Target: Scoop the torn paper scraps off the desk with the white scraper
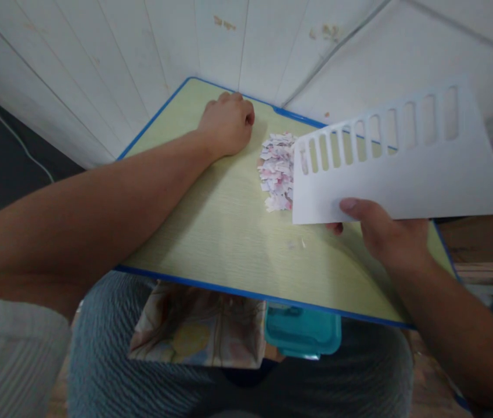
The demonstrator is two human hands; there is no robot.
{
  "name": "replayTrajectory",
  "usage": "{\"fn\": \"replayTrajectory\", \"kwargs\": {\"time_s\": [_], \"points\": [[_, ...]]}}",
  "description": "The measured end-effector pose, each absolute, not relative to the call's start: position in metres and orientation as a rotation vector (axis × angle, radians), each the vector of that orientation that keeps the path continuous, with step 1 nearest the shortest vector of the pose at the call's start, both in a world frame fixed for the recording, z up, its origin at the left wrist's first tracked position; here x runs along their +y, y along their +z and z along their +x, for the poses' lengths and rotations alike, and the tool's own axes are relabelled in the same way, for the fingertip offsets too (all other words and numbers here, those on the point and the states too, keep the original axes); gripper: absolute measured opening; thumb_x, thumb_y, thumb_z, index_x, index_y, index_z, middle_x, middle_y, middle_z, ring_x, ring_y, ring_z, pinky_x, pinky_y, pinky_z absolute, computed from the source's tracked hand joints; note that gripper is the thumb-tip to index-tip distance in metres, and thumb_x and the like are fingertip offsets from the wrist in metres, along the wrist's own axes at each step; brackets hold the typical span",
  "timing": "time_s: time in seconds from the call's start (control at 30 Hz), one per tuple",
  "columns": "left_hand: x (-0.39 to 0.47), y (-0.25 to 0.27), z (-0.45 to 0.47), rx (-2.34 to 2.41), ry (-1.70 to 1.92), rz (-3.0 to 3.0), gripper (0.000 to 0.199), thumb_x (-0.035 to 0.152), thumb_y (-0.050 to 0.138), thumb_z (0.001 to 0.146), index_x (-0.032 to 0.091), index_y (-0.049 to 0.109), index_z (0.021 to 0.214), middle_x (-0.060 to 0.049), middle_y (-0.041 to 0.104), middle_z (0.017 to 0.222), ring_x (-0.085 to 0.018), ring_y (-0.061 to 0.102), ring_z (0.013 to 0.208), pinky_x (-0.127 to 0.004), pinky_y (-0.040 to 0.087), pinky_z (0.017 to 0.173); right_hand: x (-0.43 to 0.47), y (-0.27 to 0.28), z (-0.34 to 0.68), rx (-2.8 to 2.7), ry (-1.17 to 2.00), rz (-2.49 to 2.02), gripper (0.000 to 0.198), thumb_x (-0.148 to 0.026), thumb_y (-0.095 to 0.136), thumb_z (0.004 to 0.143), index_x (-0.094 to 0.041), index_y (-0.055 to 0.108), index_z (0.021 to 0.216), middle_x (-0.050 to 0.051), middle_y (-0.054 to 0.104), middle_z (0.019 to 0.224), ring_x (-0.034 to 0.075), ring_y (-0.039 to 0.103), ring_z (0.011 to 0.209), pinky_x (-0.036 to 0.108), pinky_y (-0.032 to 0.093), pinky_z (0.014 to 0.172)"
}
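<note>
My right hand [383,232] grips the lower edge of a white slotted sheet [385,186], thumb on top and fingers underneath. The sheet is stiff, with a row of rounded slots of growing length along its upper edge, and is held tilted over the table's right side. Its left end covers part of a pile of small jagged-edged pieces [277,171], white with pink and lilac print. To the left of the pile, my left hand [227,125] rests on the table as a closed fist, apart from the pieces. Nothing sticks out of its fingers.
The pale yellow-green table [211,232] has a blue rim and stands against a white panelled wall [163,46] with a cable [337,49]. Below the front edge, a patterned cloth bag [202,331] and a teal plastic container [302,331] sit over my lap.
</note>
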State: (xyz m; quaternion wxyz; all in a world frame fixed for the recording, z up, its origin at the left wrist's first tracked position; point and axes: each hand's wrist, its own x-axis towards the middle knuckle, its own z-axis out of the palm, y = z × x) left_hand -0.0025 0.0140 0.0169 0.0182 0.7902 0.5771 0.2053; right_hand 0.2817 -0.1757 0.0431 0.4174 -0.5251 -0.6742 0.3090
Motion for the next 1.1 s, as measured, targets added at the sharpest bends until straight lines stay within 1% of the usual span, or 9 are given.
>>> {"fn": "replayTrajectory", "kwargs": {"time_s": [0.1, 0.2, 0.3, 0.43, 0.63, 0.8, 0.9, 1.0, 1.1], "points": [[0.014, 0.016, -0.003, 1.789, 0.636, 2.419, 0.036, 0.012, 0.06, 0.115, 0.025, 0.09, 0.132, -0.012, 0.076, 0.15, -0.035, 0.063, 0.148, -0.053, 0.053, 0.127, -0.18, 0.046, 0.278, -1.69, 0.857, -1.361, 0.028, -0.025, 0.082, 0.085, -0.031, 0.072, 0.06, -0.001, 0.074, 0.059, 0.022, 0.069, 0.055, 0.035, 0.064, 0.057], [0.015, 0.016, -0.004, 1.766, 0.672, 2.367, 0.033, 0.023, 0.065, 0.113, 0.032, 0.091, 0.132, -0.008, 0.077, 0.149, -0.036, 0.061, 0.149, -0.054, 0.048, 0.131, -0.179, 0.046, 0.278, -1.643, 0.889, -1.377, 0.024, -0.029, 0.084, 0.082, -0.029, 0.072, 0.062, -0.001, 0.073, 0.059, 0.022, 0.068, 0.052, 0.034, 0.059, 0.05], [0.015, 0.015, -0.005, 1.736, 0.7, 2.358, 0.037, 0.031, 0.063, 0.108, 0.037, 0.091, 0.13, -0.009, 0.079, 0.147, -0.039, 0.06, 0.148, -0.059, 0.048, 0.131, -0.176, 0.045, 0.278, -1.683, 0.951, -1.436, 0.03, -0.028, 0.084, 0.087, -0.028, 0.069, 0.061, 0.001, 0.072, 0.059, 0.023, 0.067, 0.053, 0.036, 0.061, 0.054], [0.014, 0.016, -0.006, 1.738, 0.684, 2.406, 0.043, 0.025, 0.056, 0.104, 0.041, 0.09, 0.124, -0.007, 0.079, 0.143, -0.038, 0.062, 0.145, -0.059, 0.051, 0.127, -0.182, 0.048, 0.268, -1.779, 1.166, -1.396, 0.031, -0.033, 0.084, 0.097, -0.027, 0.075, 0.067, 0.004, 0.076, 0.063, 0.025, 0.071, 0.056, 0.038, 0.064, 0.057], [0.014, 0.016, -0.005, 1.728, 0.687, 2.388, 0.043, 0.02, 0.056, 0.105, 0.035, 0.091, 0.124, -0.013, 0.076, 0.144, -0.04, 0.061, 0.146, -0.063, 0.05, 0.127, -0.196, 0.055, 0.256, -1.889, 1.292, -1.299, 0.037, -0.036, 0.086, 0.099, -0.027, 0.076, 0.065, 0.004, 0.08, 0.066, 0.024, 0.077, 0.062, 0.035, 0.069, 0.064], [0.016, 0.015, -0.006, 1.737, 0.681, 2.399, 0.042, 0.022, 0.057, 0.106, 0.039, 0.091, 0.124, -0.009, 0.077, 0.146, -0.038, 0.061, 0.147, -0.062, 0.05, 0.127, -0.187, 0.053, 0.261, -1.65, 1.274, -1.272, 0.025, -0.023, 0.083, 0.089, -0.024, 0.077, 0.065, 0.002, 0.075, 0.058, 0.021, 0.069, 0.047, 0.032, 0.059, 0.045], [0.016, 0.014, -0.006, 1.74, 0.688, 2.388, 0.041, 0.021, 0.058, 0.107, 0.038, 0.091, 0.126, -0.007, 0.078, 0.148, -0.036, 0.061, 0.147, -0.058, 0.05, 0.128, -0.182, 0.051, 0.26, -1.621, 1.312, -1.315, 0.021, -0.024, 0.083, 0.083, -0.022, 0.077, 0.063, 0.003, 0.074, 0.056, 0.019, 0.065, 0.042, 0.029, 0.054, 0.04], [0.017, 0.014, -0.005, 1.768, 0.681, 2.42, 0.042, 0.018, 0.058, 0.106, 0.033, 0.092, 0.127, -0.01, 0.078, 0.147, -0.039, 0.064, 0.147, -0.061, 0.052, 0.127, -0.184, 0.052, 0.256, -1.715, 1.421, -1.326, 0.02, -0.028, 0.084, 0.087, -0.022, 0.079, 0.068, 0.003, 0.076, 0.059, 0.019, 0.067, 0.046, 0.029, 0.058, 0.045], [0.016, 0.015, -0.004, 1.773, 0.676, 2.432, 0.044, 0.021, 0.058, 0.105, 0.035, 0.092, 0.128, -0.01, 0.079, 0.147, -0.04, 0.064, 0.146, -0.065, 0.052, 0.127, -0.191, 0.054, 0.252, -1.765, 1.458, -1.316, 0.022, -0.033, 0.084, 0.092, -0.023, 0.079, 0.074, 0.003, 0.078, 0.063, 0.019, 0.068, 0.049, 0.028, 0.059, 0.048]]}}
